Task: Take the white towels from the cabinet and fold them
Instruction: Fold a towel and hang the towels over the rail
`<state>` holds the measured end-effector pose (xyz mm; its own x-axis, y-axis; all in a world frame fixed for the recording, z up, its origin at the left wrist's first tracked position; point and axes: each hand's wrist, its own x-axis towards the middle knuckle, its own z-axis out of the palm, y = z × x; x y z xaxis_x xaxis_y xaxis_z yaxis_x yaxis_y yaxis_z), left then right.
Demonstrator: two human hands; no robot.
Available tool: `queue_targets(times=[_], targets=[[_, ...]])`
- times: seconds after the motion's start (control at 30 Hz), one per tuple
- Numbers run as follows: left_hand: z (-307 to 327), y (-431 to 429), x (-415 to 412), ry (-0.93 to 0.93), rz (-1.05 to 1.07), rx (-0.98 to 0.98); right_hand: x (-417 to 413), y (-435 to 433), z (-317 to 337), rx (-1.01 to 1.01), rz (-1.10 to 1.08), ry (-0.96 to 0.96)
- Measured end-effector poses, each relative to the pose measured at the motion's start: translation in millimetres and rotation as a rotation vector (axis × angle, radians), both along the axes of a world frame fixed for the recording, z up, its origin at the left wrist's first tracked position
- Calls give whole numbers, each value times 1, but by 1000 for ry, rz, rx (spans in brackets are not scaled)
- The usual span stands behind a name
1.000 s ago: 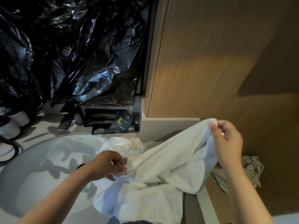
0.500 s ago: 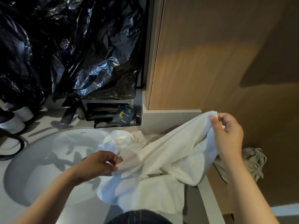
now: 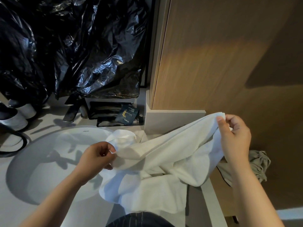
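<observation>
Clearly we are at the opening-out stage of the fold: the white towel (image 3: pixel 172 154) is out of the cabinet and hangs in a loose, rumpled span between our two hands, above the counter (image 3: pixel 13 207) edge and the right side of the sink basin (image 3: pixel 41 169). Our right hand (image 3: pixel 234 138) holds one end high, near the wooden cabinet panel (image 3: pixel 213 54), with the fingers curled round the hem and the thumb pressed on the near face. Our left hand (image 3: pixel 96 158) is lower, over the basin, pinching a thin edge of cloth between thumb and fingertips. Between the two grips the cloth sags and doubles over itself. More white fabric lies heaped below it, and we cannot tell whether that is the same towel or a second one. In our judgement no proper fold has been made yet. The next move calls for finding the true corners. The left pinch seems to sit mid-edge, so we would work it along the hem, then draw the hands apart until the top edge is taut. A grey rag (image 3: pixel 259 163) hangs just beside the right wrist, and we should keep the towel off it.
</observation>
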<state>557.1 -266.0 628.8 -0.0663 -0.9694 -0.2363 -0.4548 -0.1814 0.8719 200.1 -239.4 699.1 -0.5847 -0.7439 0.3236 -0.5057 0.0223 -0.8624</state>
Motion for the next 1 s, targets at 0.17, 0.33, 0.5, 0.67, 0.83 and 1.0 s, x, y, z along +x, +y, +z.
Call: queue_targets(times=[0.17,0.33,0.5,0.67,0.83,1.0], targets=[[4,-2,4,-62,98,-41,-1,0,1,5,-9,10],[20,-2,-2,-312,-61,-193,10,1,11,-22,117,14],[49,-4,-33,-160,-179,-313,23,1,32,-27,306,7],[78,-12,-86,25,-320,-405,38,3,44,-38,449,9],[104,-24,-130,109,-444,-487,47,4,49,-23,522,-15],[108,-29,-144,179,-410,-465,41,3,51,-22,505,-5]])
